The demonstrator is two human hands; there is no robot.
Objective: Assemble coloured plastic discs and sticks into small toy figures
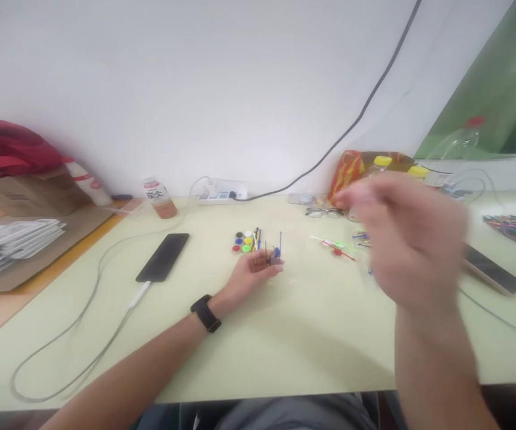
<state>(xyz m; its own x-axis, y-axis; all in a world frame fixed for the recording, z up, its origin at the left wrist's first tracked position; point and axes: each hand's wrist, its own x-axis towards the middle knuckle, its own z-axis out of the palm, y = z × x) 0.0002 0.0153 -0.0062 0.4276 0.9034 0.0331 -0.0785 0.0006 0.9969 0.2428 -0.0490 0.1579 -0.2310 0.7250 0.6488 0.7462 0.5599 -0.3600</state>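
My left hand point(251, 273) rests palm up on the pale green table point(285, 334), with a black watch on the wrist. Its fingers hold small coloured stick pieces point(273, 251), one blue, that stand upright from the fingertips. Just beyond it lies a cluster of small coloured discs and sticks point(246, 240). My right hand point(408, 239) is raised close to the camera and blurred by motion; whether it holds anything I cannot tell. More coloured sticks point(336, 246) lie on the table behind it.
A black phone point(163, 257) on a white cable lies left of centre. A small drink bottle point(159, 197), a power strip point(222, 192), glasses point(323, 211) and yellow-capped bottles point(381, 162) line the wall. Another phone point(491, 270) lies right. Papers point(11, 239) are stacked far left.
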